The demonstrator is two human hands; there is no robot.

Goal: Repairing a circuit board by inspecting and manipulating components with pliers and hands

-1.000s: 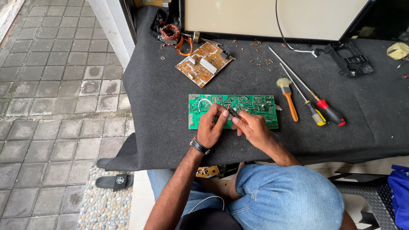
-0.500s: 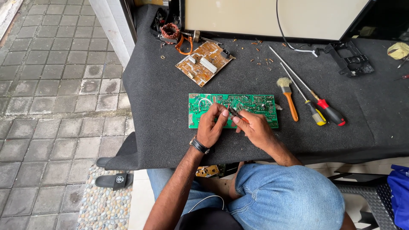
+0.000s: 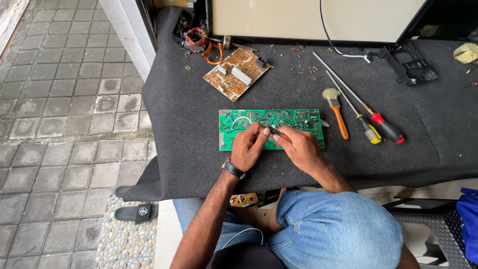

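Lying flat at frame centre on dark felt table (image 3: 189, 149): one green circuit board (image 3: 298, 119), rectangular, densely soldered. Left hand (image 3: 247, 148) curled, fingertips pressed to board; right hand (image 3: 298, 148) pinching small red-tipped tool (image 3: 279, 132). Above, upper centre: one brown circuit board (image 3: 236, 73). Right: one orange-handled brush (image 3: 337, 110), two screwdrivers (image 3: 378, 122).

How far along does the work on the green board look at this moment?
Done: the green circuit board lies flat on the grey mat, with a brown board set aside. In hand: left hand and right hand meet over the green board, the right gripping a thin tool. Left: cannot tell; brush and screwdrivers lie unused.
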